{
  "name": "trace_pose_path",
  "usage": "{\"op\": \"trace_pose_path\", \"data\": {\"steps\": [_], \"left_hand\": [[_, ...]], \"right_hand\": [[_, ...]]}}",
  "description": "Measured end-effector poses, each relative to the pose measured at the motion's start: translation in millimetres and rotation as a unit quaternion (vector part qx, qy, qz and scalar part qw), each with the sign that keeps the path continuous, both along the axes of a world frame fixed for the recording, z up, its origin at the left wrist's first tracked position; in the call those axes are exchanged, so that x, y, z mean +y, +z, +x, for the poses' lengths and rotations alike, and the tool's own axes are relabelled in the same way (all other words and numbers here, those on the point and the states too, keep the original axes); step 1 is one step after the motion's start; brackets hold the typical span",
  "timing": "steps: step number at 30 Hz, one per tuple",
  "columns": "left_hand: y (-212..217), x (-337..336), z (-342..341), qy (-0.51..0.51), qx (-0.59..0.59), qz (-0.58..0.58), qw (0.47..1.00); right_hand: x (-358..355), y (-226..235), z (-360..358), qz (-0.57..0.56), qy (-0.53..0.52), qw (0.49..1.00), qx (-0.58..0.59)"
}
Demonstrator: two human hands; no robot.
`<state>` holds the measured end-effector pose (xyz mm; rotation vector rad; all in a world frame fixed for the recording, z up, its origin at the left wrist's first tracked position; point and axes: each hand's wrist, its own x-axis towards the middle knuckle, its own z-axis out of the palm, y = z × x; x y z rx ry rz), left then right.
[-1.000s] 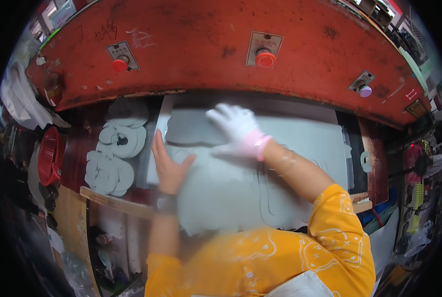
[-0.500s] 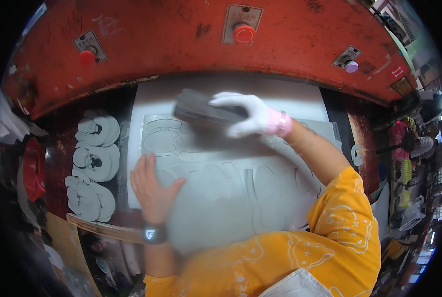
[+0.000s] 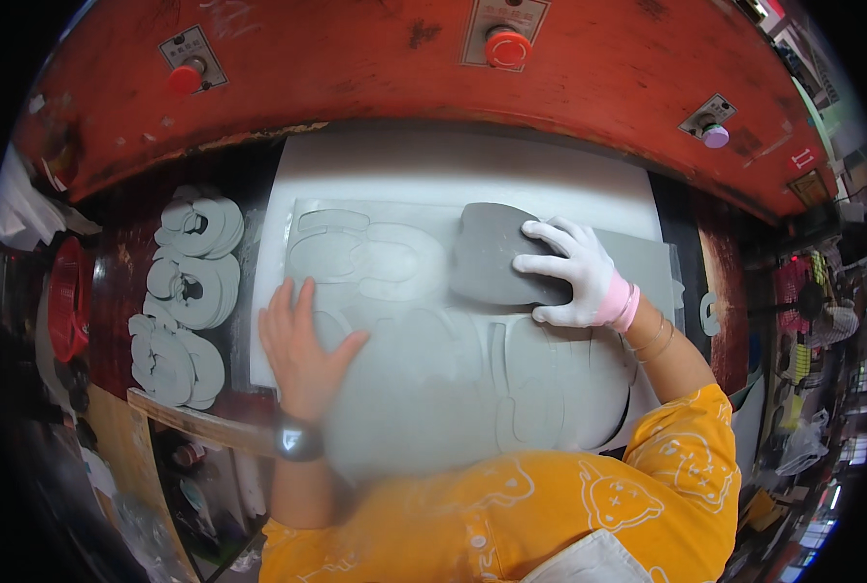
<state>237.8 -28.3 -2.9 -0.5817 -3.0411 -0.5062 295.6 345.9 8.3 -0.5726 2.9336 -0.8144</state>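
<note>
A pale grey-green sheet (image 3: 414, 389) lies over a white board (image 3: 453, 160), with several rounded outlines cut into it. My right hand (image 3: 584, 274), in a white glove with a pink cuff, grips the right side of a dark grey cutting die (image 3: 499, 255). That die sits low over the sheet's upper middle; whether it rests fully on the sheet I cannot tell. Bare and spread, my left hand (image 3: 302, 350) lies on the sheet's left edge with the thumb pointing right. The die's underside is hidden, and the sheet's near part is blurred by haze.
A red machine front (image 3: 356, 73) spans the far side, bearing red buttons (image 3: 507, 47) and a purple one (image 3: 714, 135). Stacks of cut pieces (image 3: 197, 291) stand left of the board. A red basket (image 3: 69, 301) is further left, and a wooden ledge (image 3: 200, 420) runs nearby.
My right hand has brought the die rightward and nearer to me, and its broad grey face now shows. My left hand stays at the sheet's left edge. The view has shifted slightly.
</note>
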Motion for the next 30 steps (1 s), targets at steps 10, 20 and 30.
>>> {"op": "trace_pose_path", "data": {"steps": [10, 20, 30], "left_hand": [[-5.0, -1.9, -2.4, -0.001, 0.007, 0.01, 1.0], [9.5, 7.5, -6.8, -0.09, -0.043, 0.043, 0.994], [-9.2, 71.9, -24.8, -0.267, -0.085, 0.158, 0.947]], "right_hand": [[-5.1, -5.1, -1.6, 0.016, -0.005, 1.0, 0.005], [-2.0, -7.3, 6.3, 0.043, -0.027, 0.999, 0.001], [20.8, -21.9, 52.6, 0.019, -0.177, 0.984, -0.016]]}}
